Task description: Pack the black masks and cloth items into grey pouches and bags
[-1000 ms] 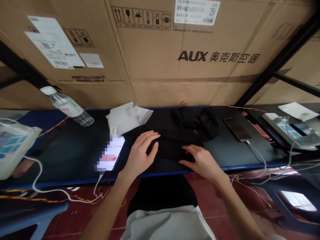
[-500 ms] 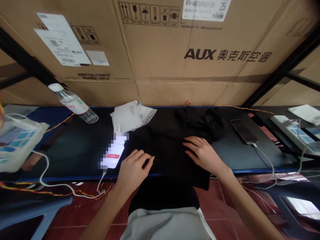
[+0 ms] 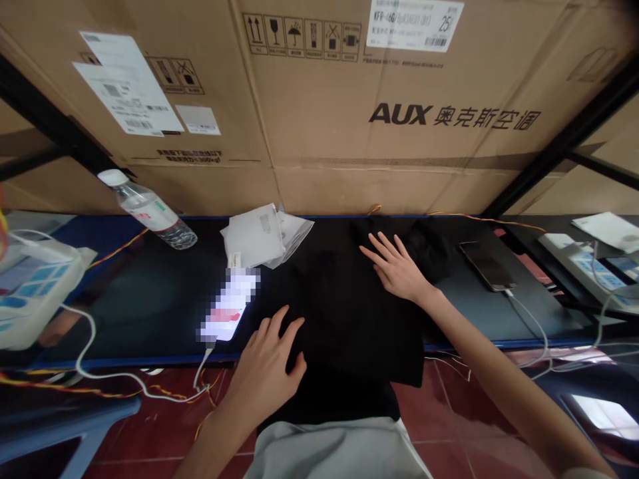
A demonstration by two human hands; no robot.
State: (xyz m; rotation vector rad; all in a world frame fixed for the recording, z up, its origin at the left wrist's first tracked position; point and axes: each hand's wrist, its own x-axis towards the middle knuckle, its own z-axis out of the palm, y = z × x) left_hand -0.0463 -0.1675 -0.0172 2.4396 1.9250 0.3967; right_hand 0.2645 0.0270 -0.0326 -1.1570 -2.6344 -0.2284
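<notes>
A black cloth garment lies over the middle of the dark table and hangs past its front edge; its exact kind cannot be made out. Toward its far right part, my right hand rests flat with the fingers spread, beside a bunched dark fold. My left hand is at the garment's near left edge, fingers apart and slightly curled, holding nothing. Just beyond that hand is a lit phone on a white cable, its screen partly blurred out.
White plastic packets lie behind the lit phone. A water bottle leans at the back left. A dark phone is charging at right. Power strips and loose cables flank both sides. A large cardboard box walls off the back.
My right hand has moved away from me across the cloth and spread its fingers. My left hand has opened from a loose curl. The garment's raised folds in the middle now lie flatter.
</notes>
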